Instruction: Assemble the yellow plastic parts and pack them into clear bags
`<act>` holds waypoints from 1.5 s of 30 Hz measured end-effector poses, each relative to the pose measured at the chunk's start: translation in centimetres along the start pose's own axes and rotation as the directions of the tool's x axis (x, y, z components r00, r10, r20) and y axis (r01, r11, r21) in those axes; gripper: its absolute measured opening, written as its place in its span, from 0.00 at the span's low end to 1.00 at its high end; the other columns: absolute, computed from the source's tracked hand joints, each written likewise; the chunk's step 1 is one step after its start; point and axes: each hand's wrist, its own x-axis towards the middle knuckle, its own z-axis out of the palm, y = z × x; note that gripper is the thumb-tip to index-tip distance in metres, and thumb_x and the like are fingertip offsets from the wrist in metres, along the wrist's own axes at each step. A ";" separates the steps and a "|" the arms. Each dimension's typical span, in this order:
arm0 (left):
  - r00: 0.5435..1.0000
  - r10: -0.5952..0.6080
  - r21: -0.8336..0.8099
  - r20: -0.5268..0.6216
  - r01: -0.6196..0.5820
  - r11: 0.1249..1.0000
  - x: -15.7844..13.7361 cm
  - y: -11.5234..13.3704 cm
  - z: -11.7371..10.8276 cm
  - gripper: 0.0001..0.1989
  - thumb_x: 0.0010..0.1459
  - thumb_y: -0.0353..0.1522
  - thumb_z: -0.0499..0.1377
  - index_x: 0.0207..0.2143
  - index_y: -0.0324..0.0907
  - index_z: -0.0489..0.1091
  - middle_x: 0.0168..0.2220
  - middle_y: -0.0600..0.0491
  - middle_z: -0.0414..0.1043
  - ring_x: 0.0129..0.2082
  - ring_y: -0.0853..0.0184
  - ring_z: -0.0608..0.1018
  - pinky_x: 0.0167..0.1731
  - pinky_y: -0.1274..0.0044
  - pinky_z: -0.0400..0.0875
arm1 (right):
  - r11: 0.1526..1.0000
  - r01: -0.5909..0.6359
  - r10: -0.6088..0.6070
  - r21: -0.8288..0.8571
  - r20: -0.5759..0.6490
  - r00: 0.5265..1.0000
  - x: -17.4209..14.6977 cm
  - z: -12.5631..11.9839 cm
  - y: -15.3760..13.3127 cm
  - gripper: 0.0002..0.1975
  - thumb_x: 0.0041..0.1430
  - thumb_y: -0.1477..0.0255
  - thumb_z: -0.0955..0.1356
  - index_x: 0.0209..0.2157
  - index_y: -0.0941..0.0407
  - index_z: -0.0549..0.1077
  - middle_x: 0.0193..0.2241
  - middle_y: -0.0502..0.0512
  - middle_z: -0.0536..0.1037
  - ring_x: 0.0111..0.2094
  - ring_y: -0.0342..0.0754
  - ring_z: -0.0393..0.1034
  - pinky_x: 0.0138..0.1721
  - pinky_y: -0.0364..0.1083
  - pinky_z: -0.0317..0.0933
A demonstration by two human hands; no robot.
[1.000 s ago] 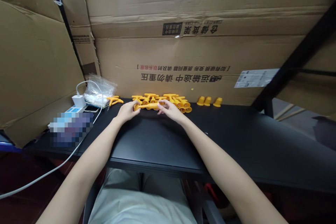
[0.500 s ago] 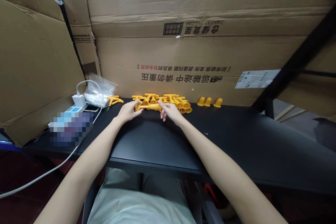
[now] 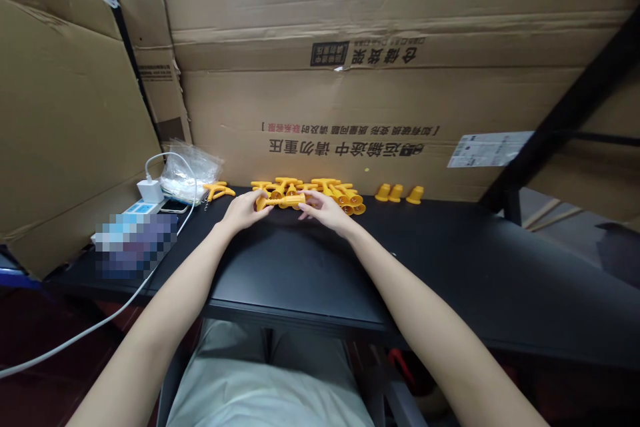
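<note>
Level above the black table, a yellow plastic piece point(image 3: 289, 201) with a narrow shaft and a thicker cylindrical right part spans the space between my hands. My left hand point(image 3: 245, 211) pinches its left end, partly hiding it. At the cylinder's right end, the fingers of my right hand point(image 3: 324, 211) close around the tip. Just behind lies a cluster of yellow plastic parts point(image 3: 327, 185), with T-shaped handles at the back and round, hollow flared ends facing me.
Three small yellow cups point(image 3: 395, 193) stand to the right by the cardboard wall point(image 3: 320, 100). Loose yellow handles point(image 3: 219, 191) lie left, near a clear plastic bag point(image 3: 187, 170), a phone point(image 3: 175, 207) and a power strip point(image 3: 145, 207). A white cable point(image 3: 145, 283) crosses the table's left side.
My right hand has shifted its grip toward the piece's right end, so more of the cylinder shows. The piece has moved very slightly left; my left hand stays nearly still.
</note>
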 end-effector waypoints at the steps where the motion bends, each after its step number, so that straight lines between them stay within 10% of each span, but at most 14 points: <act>1: 1.000 0.000 -0.001 -0.003 0.000 1.000 0.0 0.0 0.0 0.14 0.54 0.41 0.57 0.39 0.43 0.69 0.25 0.57 0.69 0.24 0.70 0.70 0.26 0.80 0.59 | 1.000 -0.010 0.010 0.007 -0.009 1.000 0.0 0.0 0.0 0.22 0.56 0.67 0.68 0.52 0.57 0.66 0.38 0.56 0.77 0.28 0.44 0.75 0.38 0.48 0.70; 30: 1.000 -0.011 -0.022 0.017 0.011 1.000 0.0 -0.2 0.1 0.16 0.56 0.44 0.55 0.39 0.43 0.70 0.24 0.56 0.70 0.24 0.69 0.71 0.26 0.79 0.60 | 0.988 -0.147 0.147 0.044 0.004 0.989 -0.3 0.2 -1.0 0.19 0.59 0.66 0.67 0.49 0.60 0.68 0.31 0.57 0.80 0.26 0.43 0.74 0.28 0.41 0.66; 40: 1.000 0.020 -0.020 -0.009 -0.021 1.000 -0.1 0.4 -0.1 0.15 0.56 0.43 0.55 0.39 0.43 0.69 0.24 0.57 0.69 0.24 0.70 0.70 0.26 0.80 0.59 | 0.980 -0.175 0.179 0.093 -0.035 0.983 -0.3 0.8 -1.1 0.25 0.54 0.49 0.65 0.23 0.59 0.68 0.15 0.55 0.74 0.16 0.44 0.69 0.23 0.42 0.65; 45: 1.000 0.015 -0.014 0.005 -0.015 1.000 0.0 0.3 0.0 0.15 0.56 0.43 0.55 0.39 0.43 0.69 0.25 0.56 0.70 0.25 0.70 0.71 0.26 0.80 0.60 | 0.978 -0.207 0.208 0.020 -0.044 0.977 -0.2 0.6 -0.9 0.26 0.58 0.50 0.62 0.33 0.61 0.72 0.25 0.59 0.79 0.18 0.42 0.71 0.21 0.40 0.63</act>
